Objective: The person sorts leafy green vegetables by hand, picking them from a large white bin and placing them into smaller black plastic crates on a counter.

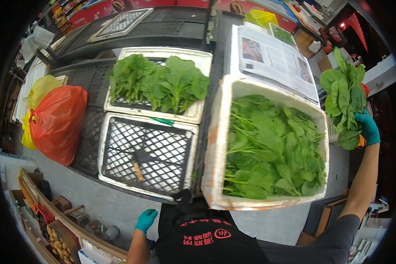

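Note:
My right hand [369, 128], in a teal glove, is raised at the far right and grips a bunch of leafy greens [345, 95] by its lower part. To its left stands a white foam box [214, 151] holding many loose leafy greens [267, 142]. My left hand [146, 221], also gloved, hangs low near my black apron [198, 231], its fingers drawn together and nothing seen in them. Ahead of it lies a foam tray with a black plastic grid [161, 145]. A brown cylindrical piece [138, 171] rests on that grid.
Bunches of greens [158, 79] lie on another foam tray behind the grid. A tied red plastic bag [59, 122] and a yellow one [43, 89] sit at left. Printed paper [274, 59] covers a box behind the foam box. Potatoes [59, 246] fill a bin at lower left.

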